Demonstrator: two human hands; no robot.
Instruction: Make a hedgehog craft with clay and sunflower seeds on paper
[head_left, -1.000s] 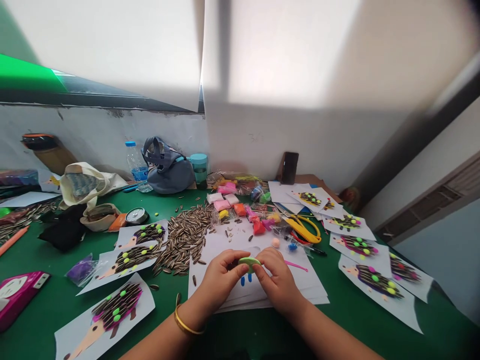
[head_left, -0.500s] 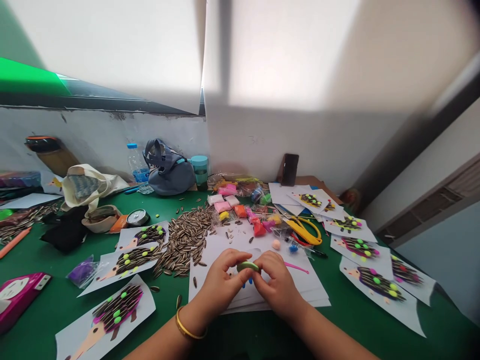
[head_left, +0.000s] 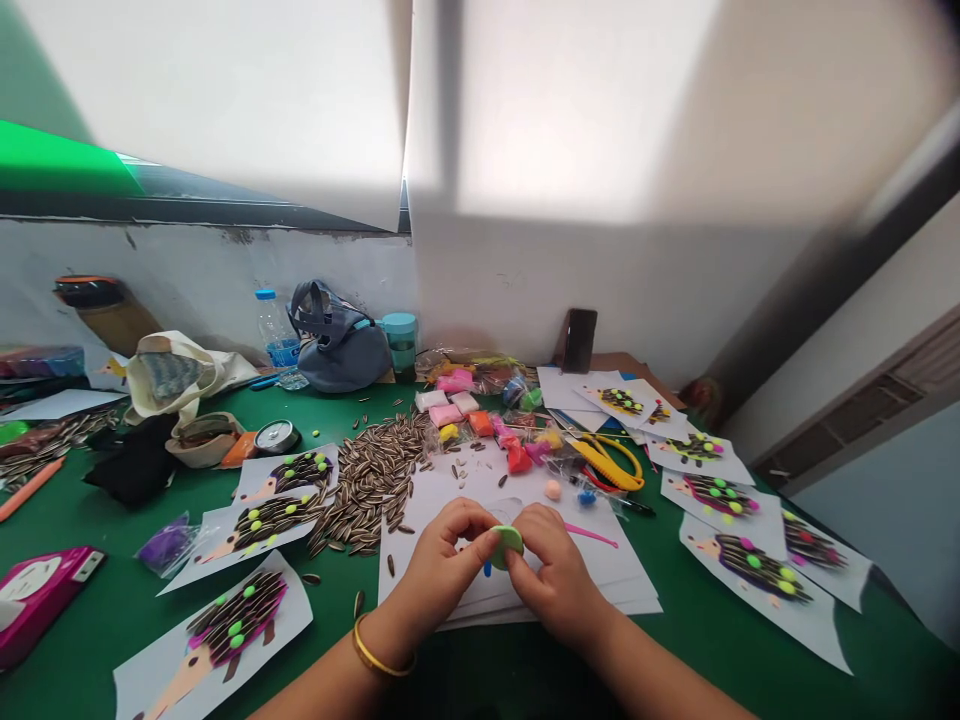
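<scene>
A flattened light-green piece of modelling clay (head_left: 507, 545) is pinched between my two hands, above a stack of white paper (head_left: 615, 585). My left hand (head_left: 442, 560) grips its left edge with thumb and fingers; a gold bangle (head_left: 369, 650) circles that wrist. On its right edge, the fingers of my right hand (head_left: 559, 570) are closed. A bit of blue (head_left: 487, 569) shows on the paper below, mostly hidden by my hands. Just right of my right hand lies a pink modelling tool (head_left: 592, 536), with a peach clay ball (head_left: 553, 489) and a blue clay lump (head_left: 586, 497) beyond.
Sunflower seeds (head_left: 375, 475) are heaped left of the paper. Bagged coloured clay (head_left: 517, 455) and yellow-handled scissors (head_left: 611, 460) lie behind. Hedgehog pictures (head_left: 244, 615) flank both sides. A phone (head_left: 580, 340) leans on the wall, and a blue bag (head_left: 341, 345) stands near a bottle (head_left: 276, 335).
The green clay has turned from nearly edge-on to showing its round flat face. My fingers have shifted slightly around it; both hands stay in about the same place.
</scene>
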